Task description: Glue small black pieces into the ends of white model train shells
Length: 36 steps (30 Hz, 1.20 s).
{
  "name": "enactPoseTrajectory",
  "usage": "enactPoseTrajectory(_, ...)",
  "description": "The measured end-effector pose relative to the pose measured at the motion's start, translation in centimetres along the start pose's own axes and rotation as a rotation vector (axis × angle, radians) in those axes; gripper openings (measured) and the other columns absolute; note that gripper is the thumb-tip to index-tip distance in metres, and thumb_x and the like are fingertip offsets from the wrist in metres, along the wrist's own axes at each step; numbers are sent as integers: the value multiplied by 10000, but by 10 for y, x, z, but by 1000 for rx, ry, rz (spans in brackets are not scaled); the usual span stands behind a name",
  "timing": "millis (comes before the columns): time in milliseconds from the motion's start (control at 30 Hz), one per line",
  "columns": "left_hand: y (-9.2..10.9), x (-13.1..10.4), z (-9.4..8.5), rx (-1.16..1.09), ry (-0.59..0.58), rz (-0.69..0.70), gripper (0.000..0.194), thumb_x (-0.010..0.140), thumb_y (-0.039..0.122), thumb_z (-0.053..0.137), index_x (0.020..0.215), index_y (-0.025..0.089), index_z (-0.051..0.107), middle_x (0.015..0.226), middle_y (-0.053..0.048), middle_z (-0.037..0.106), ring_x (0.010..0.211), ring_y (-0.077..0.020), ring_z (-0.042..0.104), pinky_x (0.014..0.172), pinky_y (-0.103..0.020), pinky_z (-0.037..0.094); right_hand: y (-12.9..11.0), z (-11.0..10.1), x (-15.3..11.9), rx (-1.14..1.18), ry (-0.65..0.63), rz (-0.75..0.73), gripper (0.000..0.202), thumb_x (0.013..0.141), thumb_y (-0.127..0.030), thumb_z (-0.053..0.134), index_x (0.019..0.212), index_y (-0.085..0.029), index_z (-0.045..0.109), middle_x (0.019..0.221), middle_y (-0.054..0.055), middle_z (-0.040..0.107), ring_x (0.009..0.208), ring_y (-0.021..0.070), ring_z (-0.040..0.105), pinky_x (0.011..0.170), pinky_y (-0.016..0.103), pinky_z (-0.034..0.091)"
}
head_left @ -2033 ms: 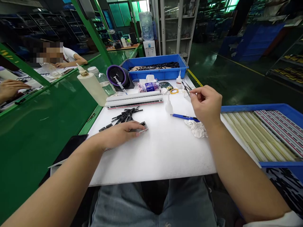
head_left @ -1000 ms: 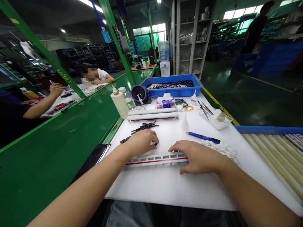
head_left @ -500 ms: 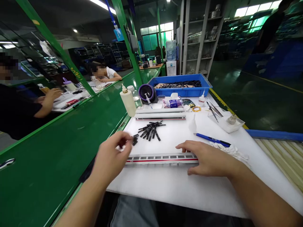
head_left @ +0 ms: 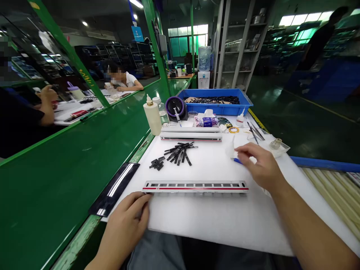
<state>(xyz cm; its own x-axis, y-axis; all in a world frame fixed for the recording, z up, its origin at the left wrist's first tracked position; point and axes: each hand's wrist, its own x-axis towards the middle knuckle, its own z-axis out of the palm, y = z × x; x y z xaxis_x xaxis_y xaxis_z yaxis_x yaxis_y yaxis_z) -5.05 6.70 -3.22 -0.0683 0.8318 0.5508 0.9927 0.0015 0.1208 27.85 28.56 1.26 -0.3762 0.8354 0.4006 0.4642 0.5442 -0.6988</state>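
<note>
At far left we see a co-worker's hand at another bench beyond the green rail. A dark phone lies on the white mat's left edge. Our left hand rests at the mat's near-left corner, fingers loosely spread, holding nothing; its fingertips lie just beside the left end of the shell. The shell, long and white with a red stripe and a row of windows, lies flat across the mat's middle. Behind it sit small black parts and a pile of black strips, then a second shell and a bottle. Farther back stands a blue bin. Our right hand hovers above the mat beyond the shell's right end, fingers loosely curled and open, over a blue pen; we cannot tell whether it touches the pen. Tweezers lie behind it.
</note>
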Motion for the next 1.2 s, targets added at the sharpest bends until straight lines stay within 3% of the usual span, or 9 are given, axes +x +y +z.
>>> enactPoseTrajectory(100, -4, -3, 1, -47, 6, -20, 185, 897, 276, 534, 990, 234, 687, 1014, -46, 688, 886, -194, 672, 838, -311, 557, 15, 0, 15, -38, 282, 236, 344, 855, -468, 546, 1053, -200, 633, 1076, 89, 649, 944, 238, 605, 783, 370, 498)
enactPoseTrajectory(267, -6, -4, 0, -78, 23, 55, 180, 893, 231, 563, 1029, 226, 681, 956, -41, 702, 867, -190, 661, 840, -340, 544, 32, 13, 39, -147, -82, 400, 625, 741, -472, 669, 1279, -201, 506, 1234, 127, 616, 1047, 273, 604, 851, 419, 485)
enactPoseTrajectory(367, -7, -1, 1, -78, 25, 22, 184, 911, 212, 534, 962, 207, 710, 896, -56, 681, 810, -178, 641, 750, -320, 543, 35, 23, 48, -301, -236, 384, 416, 780, -470, 615, 1080, -182, 605, 1067, 120, 675, 888, 263, 631, 748, 387, 471)
enactPoseTrajectory(467, -10, -1, 4, -99, 11, -31, 195, 919, 215, 527, 934, 207, 720, 930, -58, 671, 846, -170, 641, 757, -303, 543, 28, 24, 47, -395, -196, 363, 276, 817, -458, 563, 872, -196, 629, 901, 94, 689, 763, 253, 616, 673, 377, 435)
enactPoseTrajectory(633, -17, -1, 8, -68, 36, -66, 195, 921, 215, 530, 957, 202, 722, 979, -68, 677, 874, -180, 639, 796, -333, 543, -20, 18, 16, 118, -20, 284, 349, 810, -488, 608, 1055, -241, 631, 991, 72, 692, 886, 274, 634, 751, 398, 479)
enactPoseTrajectory(733, -19, 3, 9, -55, -8, -107, 223, 924, 264, 527, 894, 208, 741, 1154, -110, 628, 913, -203, 628, 776, -353, 551, -56, 35, -13, 503, -191, 228, 346, 847, -464, 573, 1110, -239, 582, 947, 67, 694, 918, 268, 638, 783, 391, 497)
enactPoseTrajectory(833, -21, 10, 8, -21, -87, -79, 254, 936, 257, 489, 935, 207, 738, 1273, -107, 606, 1023, -233, 618, 883, -395, 539, -76, 63, -32, 615, -338, 223, 255, 892, -392, 502, 1087, -237, 558, 954, 59, 687, 930, 252, 619, 809, 386, 477)
enactPoseTrajectory(1000, -20, 30, -3, 116, -251, 71, 269, 913, 180, 446, 952, 178, 712, 1276, -108, 619, 1022, -262, 592, 908, -431, 513, -65, 86, -27, 654, -363, 212, 236, 875, -311, 480, 1086, -227, 544, 787, 16, 638, 791, 215, 585, 771, 369, 442)
enactPoseTrajectory(1200, -23, 51, -12, 144, -399, 225, 263, 938, 261, 444, 867, 173, 682, 866, -82, 671, 824, -216, 584, 785, -371, 497, -57, 80, -3, 851, -247, 216, 285, 772, -285, 560, 1044, -201, 578, 653, -27, 529, 557, 144, 475, 570, 297, 371)
